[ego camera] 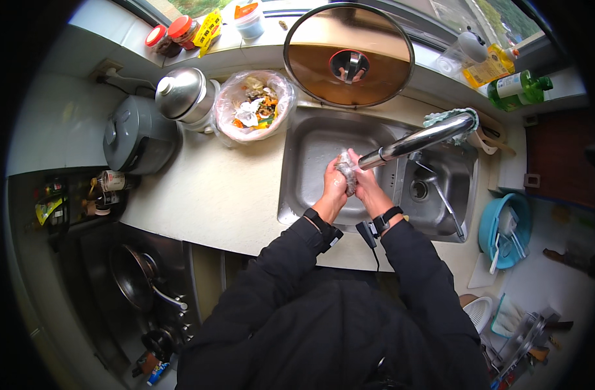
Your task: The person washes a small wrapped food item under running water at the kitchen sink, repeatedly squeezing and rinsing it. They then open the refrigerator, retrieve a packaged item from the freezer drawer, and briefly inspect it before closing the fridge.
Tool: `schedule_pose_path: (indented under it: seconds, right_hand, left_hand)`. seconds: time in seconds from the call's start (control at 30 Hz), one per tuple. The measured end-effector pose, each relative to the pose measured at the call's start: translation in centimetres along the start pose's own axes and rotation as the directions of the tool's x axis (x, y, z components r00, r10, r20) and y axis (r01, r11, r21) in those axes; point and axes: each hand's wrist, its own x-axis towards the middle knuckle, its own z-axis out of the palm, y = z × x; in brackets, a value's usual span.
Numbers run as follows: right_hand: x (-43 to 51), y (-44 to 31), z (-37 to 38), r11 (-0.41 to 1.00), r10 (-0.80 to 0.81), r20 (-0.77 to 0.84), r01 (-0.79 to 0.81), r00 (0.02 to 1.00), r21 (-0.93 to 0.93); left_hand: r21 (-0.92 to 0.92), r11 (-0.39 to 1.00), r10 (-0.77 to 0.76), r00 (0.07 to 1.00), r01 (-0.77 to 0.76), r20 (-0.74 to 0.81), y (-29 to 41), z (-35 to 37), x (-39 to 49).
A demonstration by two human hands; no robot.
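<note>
Under the mouth of the chrome faucet (414,141), both hands press around a wet grey-white bundle (346,174), perhaps a cloth or scrubber; its exact kind cannot be told. My left hand (334,184) grips it from the left, with white suds on the skin. My right hand (368,184) closes on its right side, partly hidden by the faucet. They are above the larger basin of the stainless steel double sink (309,141). A metal rod-like fitting (441,195) slants across the smaller basin, beside its drain (419,190).
A bag-lined bin of food scraps (256,105) stands left of the sink. Behind the sink leans a large glass lid (309,63). A blue basin with utensils (487,224) sits on the right. A frying pan (129,278) rests on the stove at lower left.
</note>
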Motion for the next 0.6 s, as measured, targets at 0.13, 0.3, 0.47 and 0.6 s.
schedule_pose_path:
  seconds: [0.13, 0.3, 0.47, 0.6]
  right_hand:
    - [1.4, 2.7, 1.8, 0.976, -0.218, -0.361, 0.194, 0.907, -0.102]
    - [0.0, 1.7, 3.8, 0.96, -0.279, -0.323, 0.256, 0.904, -0.113]
    - [-1.4, 0.8, 2.8, 0.771, -0.373, -0.457, -0.004, 0.807, -0.636]
    - [-1.4, -0.1, 1.6, 0.985, -0.165, -0.227, 0.148, 0.96, -0.089]
  left_hand:
    - [-0.009, 0.997, 0.075, 0.983, -0.078, -0.169, 0.8, -1.2, -0.9]
    - [-0.339, 0.926, -0.166, 0.985, 0.168, 0.035, 1.8, -1.4, -0.1]
    - [0.15, 0.982, 0.136, 0.982, -0.115, -0.135, -1.1, -0.2, 1.9]
    - [0.574, 0.766, 0.356, 0.935, -0.29, -0.002, -2.1, 0.5, 1.9]
